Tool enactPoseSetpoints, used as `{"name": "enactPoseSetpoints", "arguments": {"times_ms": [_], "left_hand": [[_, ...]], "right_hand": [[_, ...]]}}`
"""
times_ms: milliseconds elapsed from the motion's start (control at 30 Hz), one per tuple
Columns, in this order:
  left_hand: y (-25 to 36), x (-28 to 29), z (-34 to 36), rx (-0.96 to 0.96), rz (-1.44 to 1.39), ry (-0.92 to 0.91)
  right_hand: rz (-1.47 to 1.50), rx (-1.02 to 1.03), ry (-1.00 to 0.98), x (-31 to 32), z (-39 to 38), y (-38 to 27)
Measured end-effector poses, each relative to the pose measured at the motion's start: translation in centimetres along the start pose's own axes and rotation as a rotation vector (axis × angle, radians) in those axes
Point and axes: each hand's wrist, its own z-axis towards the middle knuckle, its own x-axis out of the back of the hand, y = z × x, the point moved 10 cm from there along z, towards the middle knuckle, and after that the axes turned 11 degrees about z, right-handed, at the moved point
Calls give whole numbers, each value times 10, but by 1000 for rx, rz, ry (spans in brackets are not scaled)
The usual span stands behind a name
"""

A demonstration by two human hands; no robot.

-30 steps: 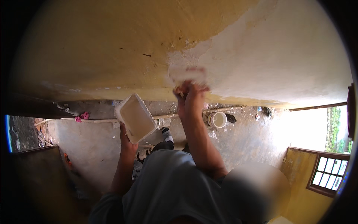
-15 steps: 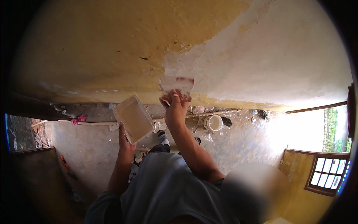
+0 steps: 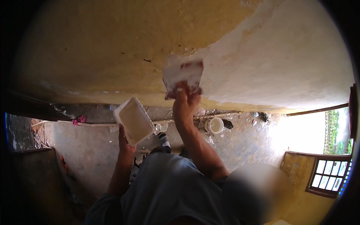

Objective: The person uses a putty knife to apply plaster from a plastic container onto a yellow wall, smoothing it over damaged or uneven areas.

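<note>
My left hand grips a pale rectangular tub by its near side, its open top facing me and creamy putty coating the inside. My right hand is closed around the base of a wide putty knife, with the thumb on the near face. White smears and reddish patches cover the blade, which is slightly blurred. It lies at the wall, where ochre paint meets the whitish skim coat. From this angle I cannot tell how firmly the blade touches.
A white bucket stands on the grey floor near the wall's foot. A long pole lies along the base beside a pink cloth. Bright daylight enters at the right, above a barred window.
My right hand and the putty knife have moved up the wall and a little to the right. The tub in my left hand has tilted slightly and barely shifted.
</note>
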Motion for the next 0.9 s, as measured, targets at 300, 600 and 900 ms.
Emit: {"name": "enactPoseSetpoints", "arguments": {"times_ms": [300, 600, 900], "left_hand": [[6, 6, -2, -28, -8, 59], [7, 3, 2, 18, -19, 88], [-20, -33, 16, 74, 117, -33]], "right_hand": [[156, -50, 195, -31, 28, 5], [230, -326, 430, 103, -17, 134], [-486, 129, -434, -98, 15, -41]]}}
